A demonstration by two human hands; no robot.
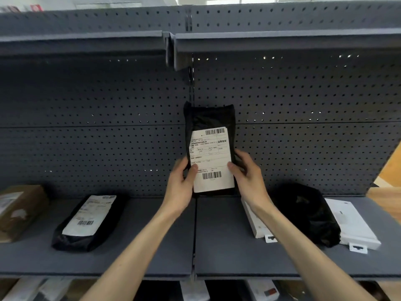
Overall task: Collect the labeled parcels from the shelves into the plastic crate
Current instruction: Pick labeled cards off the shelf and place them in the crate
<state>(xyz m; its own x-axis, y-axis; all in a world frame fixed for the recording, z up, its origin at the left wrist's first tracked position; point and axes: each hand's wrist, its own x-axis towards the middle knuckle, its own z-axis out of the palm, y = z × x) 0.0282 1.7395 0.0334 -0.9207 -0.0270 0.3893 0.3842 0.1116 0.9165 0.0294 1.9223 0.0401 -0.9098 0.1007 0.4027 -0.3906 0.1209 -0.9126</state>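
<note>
Black parcel (209,118) — white barcoded label (211,159) (black print) — grey perforated shelving (86,105).

Three black parcels: the held parcel (208,118), the left parcel (71,240) and the right parcel (310,216); two bear white labels. The shelf (152,246) carries two white boxes, the middle box (258,222) and the right-edge box (351,224), plus one brown carton (19,209). Below, perhaps four pale packs (193,290), blurred.

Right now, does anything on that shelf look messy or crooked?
A little. The crumpled black bag slumps against the right white box, no label showing. The labeled black parcel on the left lies slanted on the shelf.
</note>
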